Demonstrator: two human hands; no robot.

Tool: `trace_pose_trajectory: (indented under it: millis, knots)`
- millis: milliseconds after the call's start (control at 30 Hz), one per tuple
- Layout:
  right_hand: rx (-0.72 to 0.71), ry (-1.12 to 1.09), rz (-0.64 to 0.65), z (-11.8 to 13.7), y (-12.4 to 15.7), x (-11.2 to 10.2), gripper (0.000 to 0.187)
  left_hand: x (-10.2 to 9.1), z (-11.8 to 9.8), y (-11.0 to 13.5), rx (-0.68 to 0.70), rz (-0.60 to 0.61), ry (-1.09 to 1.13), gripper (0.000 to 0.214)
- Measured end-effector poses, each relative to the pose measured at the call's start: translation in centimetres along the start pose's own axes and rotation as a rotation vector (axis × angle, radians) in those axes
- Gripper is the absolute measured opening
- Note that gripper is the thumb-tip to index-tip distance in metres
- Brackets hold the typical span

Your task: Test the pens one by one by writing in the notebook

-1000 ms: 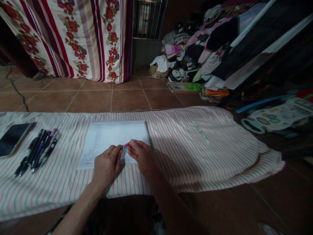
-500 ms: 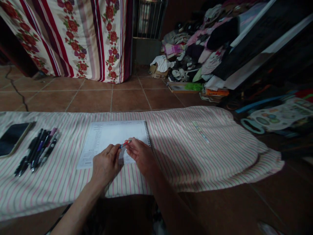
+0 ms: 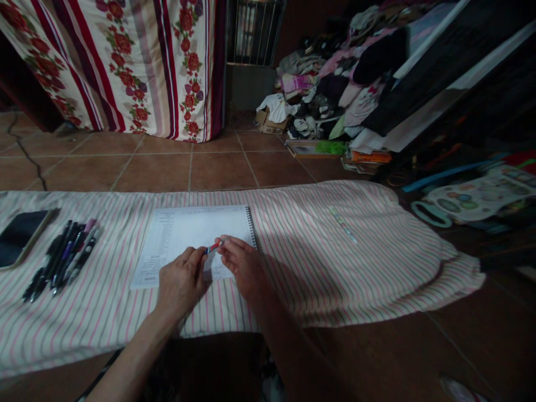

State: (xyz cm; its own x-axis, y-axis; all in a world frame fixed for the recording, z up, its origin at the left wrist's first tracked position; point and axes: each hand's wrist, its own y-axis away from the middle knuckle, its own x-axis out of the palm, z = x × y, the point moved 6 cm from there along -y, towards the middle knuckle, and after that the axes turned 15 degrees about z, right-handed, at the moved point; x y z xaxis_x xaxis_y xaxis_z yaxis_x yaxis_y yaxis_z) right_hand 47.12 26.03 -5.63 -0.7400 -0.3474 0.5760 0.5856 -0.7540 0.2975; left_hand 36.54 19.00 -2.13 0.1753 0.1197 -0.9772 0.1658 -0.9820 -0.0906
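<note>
Both hands point(image 3: 211, 273) pinching pen point(image 3: 214, 247)

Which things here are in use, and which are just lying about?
In use: slim red-and-blue pen, pinched between left hand and right hand; white spiral-bound notebook beneath them.
Lying about: bundle of dark pens; dark flat phone; pale thin pen on pink-striped cloth; heap of clothes.

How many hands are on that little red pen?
2. The left hand pinches the red pen at its left end and the right hand at its right end, above the spiral notebook.
</note>
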Motion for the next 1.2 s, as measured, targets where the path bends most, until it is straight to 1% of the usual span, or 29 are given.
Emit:
trace_pose_trajectory:
  millis: [67,133,333,467,567,700,767,867,967,1067,1200]
  knots:
    - [-0.004,-0.030,0.041,-0.1,0.0,0.2,0.028,-0.1,0.0,0.0,-0.003,-0.009,0.001,0.032]
    - [-0.009,-0.057,0.046,-0.3,0.0,0.2,0.028,-0.1,-0.1,0.1,0.009,-0.023,0.002,0.032]
    - [-0.008,-0.049,-0.054,-0.7,-0.4,-0.6,0.023,0.0,-0.3,0.1,0.047,-0.070,-0.006,0.033]
    - [-0.023,-0.004,-0.064,-0.2,-0.2,-0.5,0.020,0.0,-0.2,0.0,0.032,-0.033,-0.014,0.033]
    - [-0.032,0.007,-0.026,0.0,-0.1,-0.1,0.020,0.0,-0.1,0.0,0.002,0.001,-0.015,0.032]
    - [-0.017,-0.047,0.039,-0.1,-0.1,0.5,0.027,-0.2,0.0,0.0,-0.013,-0.002,-0.001,0.032]
    - [-0.006,-0.056,0.031,-0.3,-0.2,0.4,0.028,-0.2,-0.1,0.0,-0.009,0.006,0.004,0.033]
    - [-0.015,-0.048,-0.024,-0.5,-0.4,-0.2,0.025,0.0,-0.2,0.0,0.002,0.017,0.001,0.033]
    - [-0.026,0.000,-0.043,-0.5,-0.6,-0.6,0.024,0.1,-0.2,0.0,-0.001,0.025,-0.006,0.033]
    - [-0.022,0.028,-0.033,-0.4,-0.6,-0.6,0.024,0.2,-0.2,0.0,0.001,0.027,0.005,0.032]
    - [-0.008,-0.063,0.029,-0.3,-0.4,0.1,0.028,-0.1,0.0,0.0,-0.023,0.019,0.028,0.032]
